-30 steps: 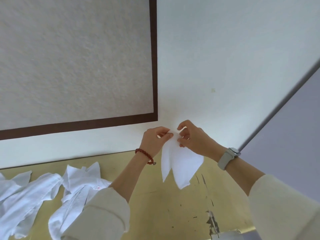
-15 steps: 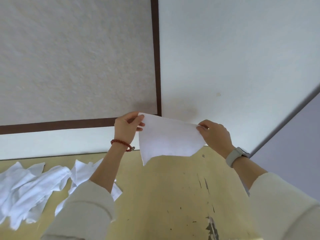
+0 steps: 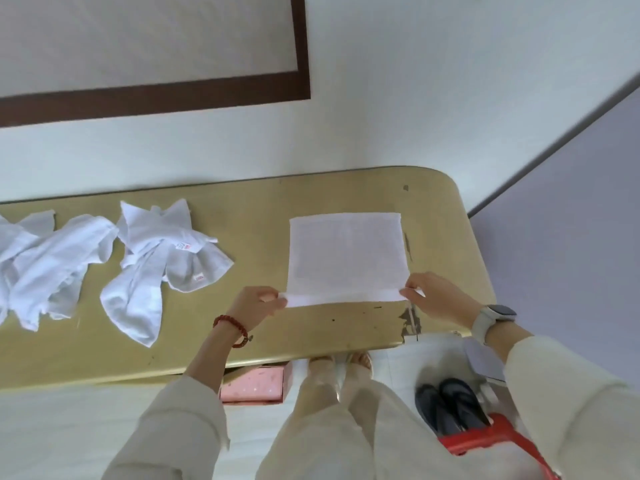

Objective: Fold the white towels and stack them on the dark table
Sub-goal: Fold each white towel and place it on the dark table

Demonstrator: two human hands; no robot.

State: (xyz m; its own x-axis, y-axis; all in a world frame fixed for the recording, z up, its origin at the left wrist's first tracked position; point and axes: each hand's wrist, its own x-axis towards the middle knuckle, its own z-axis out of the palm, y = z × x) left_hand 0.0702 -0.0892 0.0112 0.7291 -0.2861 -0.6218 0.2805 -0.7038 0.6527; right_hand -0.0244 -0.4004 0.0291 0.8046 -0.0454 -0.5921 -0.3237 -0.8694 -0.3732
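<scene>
Both arms are covered by loose cream sleeves (image 3: 180, 420). A red bead bracelet (image 3: 231, 327) with a small charm is worn on the left wrist. A watch (image 3: 493, 318) with a pale grey strap is worn on the right wrist. Cream trousers (image 3: 332, 427) and open sandals (image 3: 360, 360) are worn.

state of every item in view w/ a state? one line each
flat towel: spread on table, near edge pinched at both corners
left hand: pinching near-left corner
right hand: pinching near-right corner
crumpled towels: unfolded, heaped at left
pink box: partly under table
</scene>
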